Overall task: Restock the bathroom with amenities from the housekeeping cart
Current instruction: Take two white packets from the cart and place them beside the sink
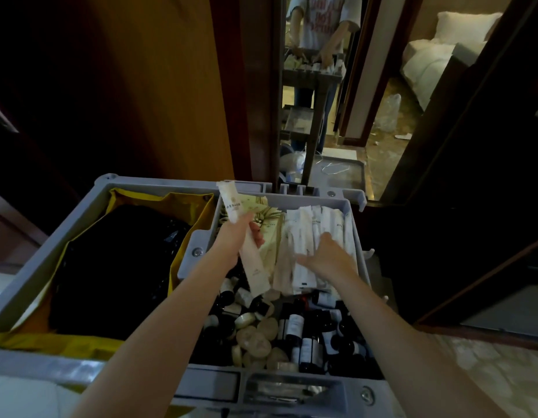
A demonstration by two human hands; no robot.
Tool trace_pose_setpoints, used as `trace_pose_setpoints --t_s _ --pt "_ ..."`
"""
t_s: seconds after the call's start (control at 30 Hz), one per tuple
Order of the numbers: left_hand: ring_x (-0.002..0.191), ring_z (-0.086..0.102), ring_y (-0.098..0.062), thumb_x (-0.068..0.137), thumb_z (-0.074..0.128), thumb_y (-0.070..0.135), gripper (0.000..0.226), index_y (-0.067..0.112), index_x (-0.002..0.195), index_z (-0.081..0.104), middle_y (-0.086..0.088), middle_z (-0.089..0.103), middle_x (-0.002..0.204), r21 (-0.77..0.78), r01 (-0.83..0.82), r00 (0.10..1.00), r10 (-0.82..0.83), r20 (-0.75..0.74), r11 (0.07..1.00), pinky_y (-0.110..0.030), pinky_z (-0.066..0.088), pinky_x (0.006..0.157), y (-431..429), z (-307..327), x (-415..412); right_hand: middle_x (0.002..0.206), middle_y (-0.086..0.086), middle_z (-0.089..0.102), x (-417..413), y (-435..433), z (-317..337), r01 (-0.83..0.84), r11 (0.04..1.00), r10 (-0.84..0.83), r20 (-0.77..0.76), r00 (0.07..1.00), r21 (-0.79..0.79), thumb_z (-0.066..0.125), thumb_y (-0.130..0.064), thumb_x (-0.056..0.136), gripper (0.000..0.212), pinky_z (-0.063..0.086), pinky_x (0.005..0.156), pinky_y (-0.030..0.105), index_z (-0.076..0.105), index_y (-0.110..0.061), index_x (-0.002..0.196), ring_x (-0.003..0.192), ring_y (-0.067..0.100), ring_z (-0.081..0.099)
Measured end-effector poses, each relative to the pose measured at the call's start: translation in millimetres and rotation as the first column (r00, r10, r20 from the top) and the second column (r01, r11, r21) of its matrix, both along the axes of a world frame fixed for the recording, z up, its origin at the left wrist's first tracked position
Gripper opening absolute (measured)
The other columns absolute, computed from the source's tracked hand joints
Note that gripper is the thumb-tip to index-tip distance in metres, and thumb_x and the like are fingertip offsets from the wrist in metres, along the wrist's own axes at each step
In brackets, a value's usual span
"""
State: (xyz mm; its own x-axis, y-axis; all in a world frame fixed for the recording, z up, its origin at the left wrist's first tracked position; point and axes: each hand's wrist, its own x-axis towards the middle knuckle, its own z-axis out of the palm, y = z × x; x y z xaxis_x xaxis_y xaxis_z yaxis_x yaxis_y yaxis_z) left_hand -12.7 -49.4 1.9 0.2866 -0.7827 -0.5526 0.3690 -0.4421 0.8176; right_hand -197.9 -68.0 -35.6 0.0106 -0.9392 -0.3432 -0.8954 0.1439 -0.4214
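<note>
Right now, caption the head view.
Left hand holds long pale paper packet; right hand rests on white paper sachets in grey plastic cart.

Left hand [240, 235] grips a packet [255, 268]; right hand [329, 256] spread, palm down.

Grey tray wall [307, 203] rings packed sachets [322, 220], bottles [295, 327] crowd near side, open above
</note>
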Motion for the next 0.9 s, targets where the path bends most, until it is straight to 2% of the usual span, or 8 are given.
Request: trace_pose_setpoints --t_s 0.07,0.13,0.27,0.4,0.47,0.57,0.73,0.9 --pt "0.047 0.050 -0.019 0.092 0.057 0.028 0.032 0.005 0.069 0.053 -0.007 0.054 0.056 0.032 -0.020 1.000 0.021 -0.020 0.999 -0.027 0.047 0.046 2.0 -1.3 3.5 0.133 0.008 0.049 5.5 0.7 -5.7 0.009 0.998 -0.006 -0.048 0.999 0.070 0.066 -0.065 0.068 0.094 0.047 0.093 0.045 0.030 -0.012 0.136 0.119 0.030 0.052" --pt "0.050 0.050 -0.021 0.093 0.055 0.031 0.033 0.005 0.074 0.053 -0.011 0.054 0.061 0.059 0.014 1.000 -0.016 0.023 0.998 -0.026 0.047 0.046 5.2 -1.6 5.6 0.136 0.009 0.048 8.4 -4.1 -5.9 0.044 0.992 -0.038 -0.055 0.998 0.118 0.071 -0.058 0.069 0.093 0.046 0.097 0.043 0.031 -0.010 0.138 0.122 0.030 0.050" --pt "0.052 0.053 -0.023 0.095 0.048 0.036 0.032 0.005 0.095 0.053 -0.012 0.058 0.065 0.081 0.088 0.983 -0.100 0.156 0.993 -0.028 0.047 0.051 8.9 -4.3 9.5 0.105 0.006 0.058 2.4 -15.8 -3.4 0.055 0.976 -0.053 -0.018 0.998 0.209 0.068 -0.041 0.076 0.051 0.048 0.085 0.035 0.053 -0.009 0.112 0.105 0.028 0.059" --pt "0.047 0.055 -0.022 0.096 0.044 0.038 0.036 0.007 0.114 0.049 -0.011 0.058 0.065 0.087 0.104 0.983 -0.116 0.143 0.991 -0.031 0.049 0.053 8.6 -5.0 9.4 0.086 0.001 0.052 -4.9 -17.0 -8.5 0.055 0.982 -0.063 0.039 0.997 0.180 0.063 -0.037 0.077 0.035 0.045 0.073 0.032 0.051 -0.013 0.099 0.091 0.027 0.057" --pt "0.045 0.056 -0.022 0.097 0.044 0.033 0.034 0.008 0.120 0.045 -0.012 0.058 0.069 0.074 0.114 0.987 -0.121 0.102 0.991 -0.033 0.050 0.055 10.4 -5.9 8.5 0.094 0.004 0.057 -8.1 -14.8 -11.5 0.109 0.984 -0.124 0.107 0.986 0.141 0.061 -0.033 0.077 0.029 0.050 0.076 0.037 0.051 -0.015 0.098 0.091 0.027 0.058" --pt "0.059 0.060 -0.025 0.096 0.044 0.021 0.031 0.010 0.125 0.040 -0.013 0.061 0.080 0.065 0.152 0.983 -0.158 0.096 0.986 -0.035 0.050 0.057 15.2 -6.8 8.8 0.095 0.005 0.058 -11.5 -7.6 -13.0 0.218 0.975 -0.223 0.279 0.934 0.049 0.053 -0.024 0.078 0.025 0.049 0.074 0.037 0.051 -0.018 0.102 0.091 0.029 0.059" --pt "0.063 0.061 -0.022 0.097 0.042 0.013 0.031 0.010 0.127 0.040 -0.010 0.063 0.088 -0.031 0.224 0.964 -0.216 0.155 0.974 -0.032 0.051 0.053 25.2 -8.7 9.7 0.112 0.004 0.061 -4.3 5.1 -4.0 0.187 0.975 -0.114 0.458 0.882 -0.117 0.051 -0.037 0.091 0.037 0.043 0.077 0.032 0.053 -0.014 0.120 0.100 0.025 0.058" --pt "0.053 0.060 -0.023 0.098 0.040 0.015 0.032 0.011 0.130 0.040 -0.013 0.061 0.083 -0.159 0.101 0.988 -0.080 0.132 0.982 -0.034 0.051 0.054 28.4 -10.4 16.2 0.074 0.004 0.044 25.3 23.4 21.7 0.133 0.988 -0.048 0.642 0.765 -0.085 0.043 -0.036 0.097 0.032 0.033 0.058 0.030 0.055 -0.006 0.097 0.067 0.017 0.045"
